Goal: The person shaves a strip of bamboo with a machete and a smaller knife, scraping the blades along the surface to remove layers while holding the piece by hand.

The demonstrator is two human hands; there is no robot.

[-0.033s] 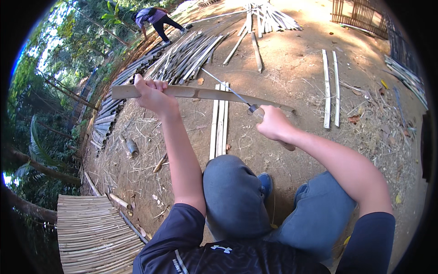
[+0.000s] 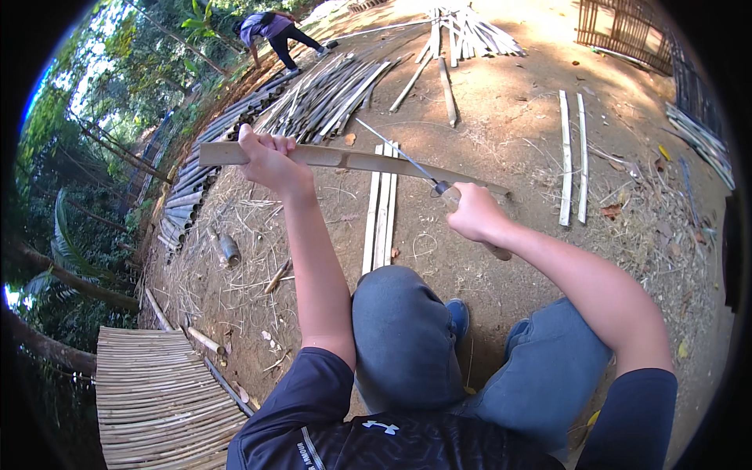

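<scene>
My left hand (image 2: pixel 270 162) is closed round the near-left end of a long split bamboo strip (image 2: pixel 374 163), held up off the ground and slanting down to the right. My right hand (image 2: pixel 475 213) grips the wooden handle of a long knife (image 2: pixel 409 162). Its narrow blade, seen almost edge-on, points up and left and crosses the strip near the strip's middle. Whether blade and strip touch, I cannot tell. Below them, several pale bamboo slats (image 2: pixel 382 207) lie side by side on the dirt, just ahead of my bent knee (image 2: pixel 403 337).
Split bamboo is piled (image 2: pixel 329 90) ahead, beside a row of dark bamboo poles (image 2: pixel 188 200). A bottle (image 2: pixel 229 249) lies at left, above a bamboo slat platform (image 2: pixel 164 399). Two slats (image 2: pixel 565 157) lie at right. Another person (image 2: pixel 270 35) bends over far left.
The whole view has shifted very slightly, so the ground and piles sit a little lower and further right. Both hands keep their grips, with the knife still across the strip.
</scene>
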